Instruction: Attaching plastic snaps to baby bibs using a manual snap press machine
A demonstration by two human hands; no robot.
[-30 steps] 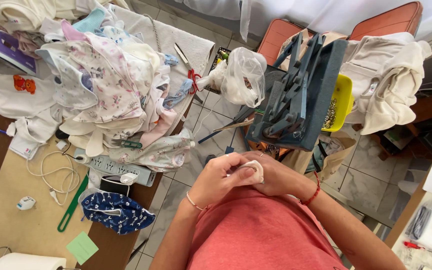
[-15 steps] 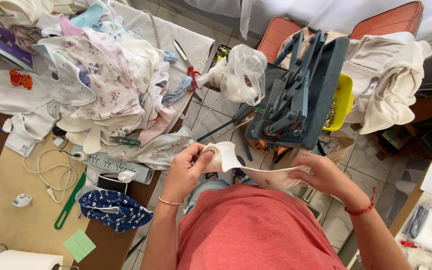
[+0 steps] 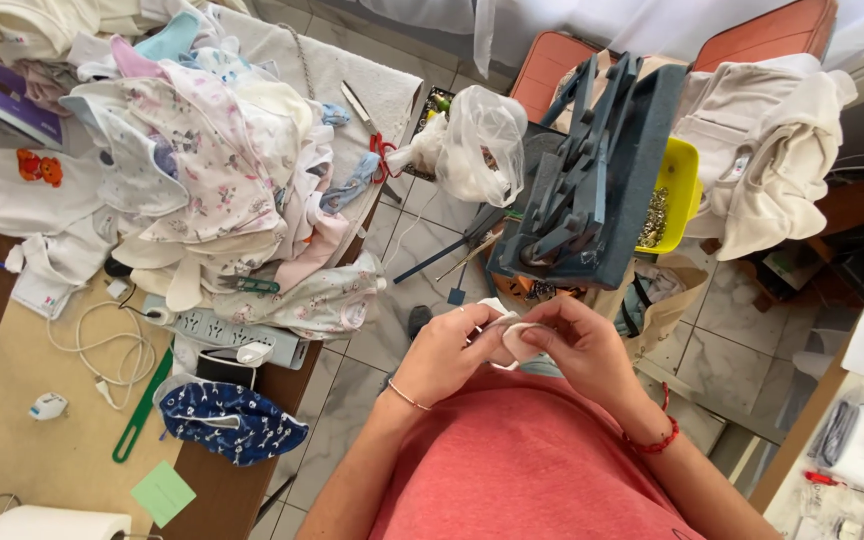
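Both of my hands meet in front of my chest over the tiled floor. My left hand (image 3: 447, 352) and my right hand (image 3: 580, 345) pinch a small white piece of cloth (image 3: 514, 338) between their fingertips; it is folded small, and most of it is hidden by my fingers. A thin bracelet sits on my left wrist and a red cord bracelet (image 3: 652, 437) on my right. My red shirt (image 3: 532, 470) fills the bottom of the view.
To my left, a table (image 3: 22, 440) holds a heap of baby clothes (image 3: 202, 170), a power strip (image 3: 222, 330), a blue patterned pouch (image 3: 232, 420), a green ruler and scissors (image 3: 367, 125). Ahead are a dark blue tool rack (image 3: 592, 190), a yellow tray (image 3: 677, 190), a plastic bag (image 3: 482, 145) and cream garments on chairs.
Half a second ago my hands were apart with the white cloth stretched between them. They have come together again and the cloth is bunched small between my fingertips.
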